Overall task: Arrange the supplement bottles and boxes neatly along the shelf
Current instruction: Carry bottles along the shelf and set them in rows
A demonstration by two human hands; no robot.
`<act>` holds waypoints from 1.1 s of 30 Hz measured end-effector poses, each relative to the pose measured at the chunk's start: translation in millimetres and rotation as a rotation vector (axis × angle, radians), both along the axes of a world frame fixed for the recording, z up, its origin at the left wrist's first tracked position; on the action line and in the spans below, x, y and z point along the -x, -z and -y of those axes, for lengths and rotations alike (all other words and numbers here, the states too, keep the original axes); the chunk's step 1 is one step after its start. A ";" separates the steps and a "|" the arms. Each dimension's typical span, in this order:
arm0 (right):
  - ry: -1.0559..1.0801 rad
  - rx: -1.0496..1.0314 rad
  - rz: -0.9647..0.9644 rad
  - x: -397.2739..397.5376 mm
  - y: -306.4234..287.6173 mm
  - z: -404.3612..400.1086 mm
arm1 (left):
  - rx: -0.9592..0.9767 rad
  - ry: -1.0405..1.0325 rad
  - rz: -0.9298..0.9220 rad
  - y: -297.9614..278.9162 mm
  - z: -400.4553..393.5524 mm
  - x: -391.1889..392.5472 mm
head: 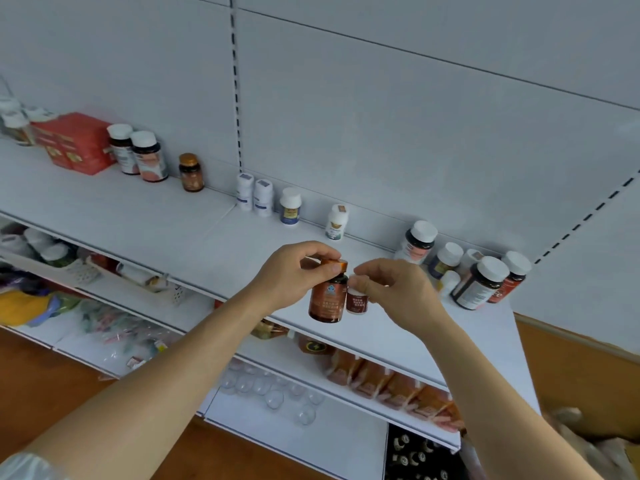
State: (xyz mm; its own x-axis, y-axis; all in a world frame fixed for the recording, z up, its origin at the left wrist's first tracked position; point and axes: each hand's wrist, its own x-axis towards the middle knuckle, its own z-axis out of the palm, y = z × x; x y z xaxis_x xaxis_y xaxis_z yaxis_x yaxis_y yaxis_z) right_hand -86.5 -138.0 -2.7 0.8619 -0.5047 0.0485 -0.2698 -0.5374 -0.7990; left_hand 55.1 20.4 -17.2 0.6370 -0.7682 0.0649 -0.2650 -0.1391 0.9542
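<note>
My left hand grips the orange cap of a brown supplement bottle, held just above the front of the white shelf. Right beside it, my right hand pinches the white cap of a small dark-red bottle; the two bottles touch. Along the shelf's back stand a red box, two dark bottles with white caps, a small brown bottle, two slim white bottles and two more white ones. A crowded group of bottles sits at the right end.
Lower shelves hold a white basket, bagged goods, clear plastic domes and orange packets. More white-capped bottles stand at the far left. A slotted upright splits the back panel. Wooden floor lies below.
</note>
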 end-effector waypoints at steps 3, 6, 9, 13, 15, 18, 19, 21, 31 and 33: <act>0.026 -0.036 0.051 -23.9 6.0 -30.7 | -0.009 -0.003 -0.008 4.6 -28.3 -24.2; 0.039 -0.062 0.042 -45.0 11.7 -54.1 | -0.021 -0.013 -0.019 8.3 -51.3 -46.8; 0.022 -0.062 0.036 -67.1 12.6 -66.4 | -0.025 -0.024 -0.014 7.9 -64.1 -69.5; -0.010 -0.042 0.028 -100.8 9.4 -68.1 | -0.024 -0.058 -0.025 8.0 -69.5 -97.9; -0.034 -0.025 0.041 -120.1 8.3 -66.2 | -0.032 -0.079 -0.031 7.4 -70.3 -113.0; -0.089 -0.025 0.068 -151.9 7.8 -64.3 | -0.048 -0.118 -0.030 3.7 -74.5 -136.9; -0.106 -0.029 0.077 -162.5 7.6 -64.2 | -0.056 -0.124 -0.024 1.2 -76.3 -145.0; -0.139 -0.038 0.085 -184.3 6.6 -64.1 | -0.064 -0.144 -0.025 -3.9 -80.6 -162.4; -0.191 -0.023 0.047 -274.9 11.3 -81.0 | -0.115 -0.195 -0.006 -3.6 -105.0 -248.4; -0.167 0.014 0.039 -290.9 11.9 -83.4 | -0.117 -0.171 0.014 -2.5 -107.1 -271.3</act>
State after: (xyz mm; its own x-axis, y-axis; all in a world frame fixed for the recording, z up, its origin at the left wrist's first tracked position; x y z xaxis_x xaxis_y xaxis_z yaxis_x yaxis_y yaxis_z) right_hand 204.4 -54.6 -14.6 0.9312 -0.3532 0.0899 -0.1442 -0.5835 -0.7992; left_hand 326.4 127.5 -14.7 0.7583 -0.6519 -0.0089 -0.2411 -0.2930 0.9252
